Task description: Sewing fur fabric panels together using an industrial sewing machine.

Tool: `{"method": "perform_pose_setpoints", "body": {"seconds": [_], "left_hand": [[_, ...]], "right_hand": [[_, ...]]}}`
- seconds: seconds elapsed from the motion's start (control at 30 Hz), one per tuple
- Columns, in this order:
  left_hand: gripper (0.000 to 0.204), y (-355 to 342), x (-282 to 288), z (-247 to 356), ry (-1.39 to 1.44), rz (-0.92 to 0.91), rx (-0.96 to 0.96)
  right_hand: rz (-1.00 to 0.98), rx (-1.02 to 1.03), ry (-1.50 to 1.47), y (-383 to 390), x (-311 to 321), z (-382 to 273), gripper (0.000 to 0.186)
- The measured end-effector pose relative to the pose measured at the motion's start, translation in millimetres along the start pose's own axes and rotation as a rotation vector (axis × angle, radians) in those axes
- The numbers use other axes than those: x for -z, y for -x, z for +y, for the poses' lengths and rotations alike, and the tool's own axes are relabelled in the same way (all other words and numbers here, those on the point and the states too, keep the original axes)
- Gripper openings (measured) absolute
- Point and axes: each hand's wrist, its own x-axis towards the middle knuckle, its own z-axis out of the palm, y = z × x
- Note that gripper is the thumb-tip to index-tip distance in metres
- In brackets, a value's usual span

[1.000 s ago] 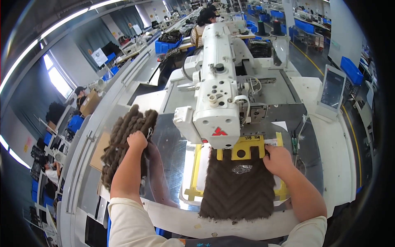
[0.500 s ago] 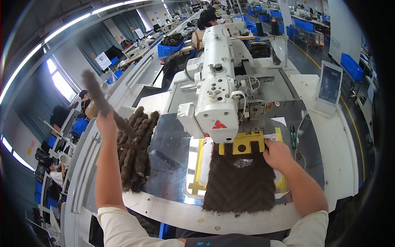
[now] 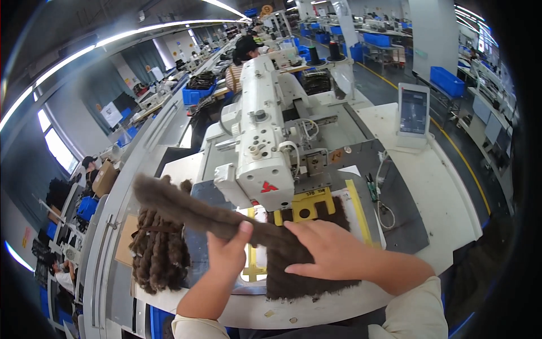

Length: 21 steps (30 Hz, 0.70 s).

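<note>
Moved since earlier frame: left hand (image 3: 226, 257), which was lifted at the far left over the stack half a second ago, now sits at lower centre, carrying one brown fleece strip (image 3: 197, 212) across with it; right hand (image 3: 327, 251) has come off the clamp area to meet it.
Left grip: clenched on the strip's near end, thumb on top, fingers wrapped beneath.
Right grip: released, palm down, fingers spread flat over the strip's end and the quilted brown panel (image 3: 307, 271) below it; pressing rather than pinching.
Strip position: runs from lower centre diagonally to mid left of the frame, free end in the air above the stack.
Handling, as a judgement: looks light, soft and limp with a fuzzy pile; it sags little here only because it is pulled taut. Likely to cling, not slip. Best taken at the ends or edges, and smoothed flat by the palm.
Beneath: yellow clamp frame (image 3: 307, 206) on the grey tabletop (image 3: 406, 209).
Further out: white sewing machine (image 3: 262, 152) at centre; stack of fleece strips (image 3: 158, 251) at lower left; small screen (image 3: 414, 110) at upper right.
</note>
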Motion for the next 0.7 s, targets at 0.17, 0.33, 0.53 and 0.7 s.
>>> {"method": "perform_pose_setpoints", "body": {"seconds": [0.17,0.33,0.53,0.7], "left_hand": [[0.048,4.1,-38.4,-37.9,0.345,-0.308,0.218],[0.062,-16.9,-4.4,-61.1,0.407,-0.196,0.068],[0.049,-11.3,-0.6,-67.3,0.228,-0.299,0.084],[0.044,-3.2,-4.9,-63.5,-0.057,-0.579,-0.051]], "right_hand": [[-0.136,-0.156,0.169,7.9,-6.0,19.1,0.047],[-0.549,-0.425,0.213,15.5,29.2,44.1,0.026],[-0.586,-0.364,0.183,14.1,13.3,47.4,0.027],[-0.329,-0.157,-0.079,16.5,-9.4,36.4,0.039]]}}
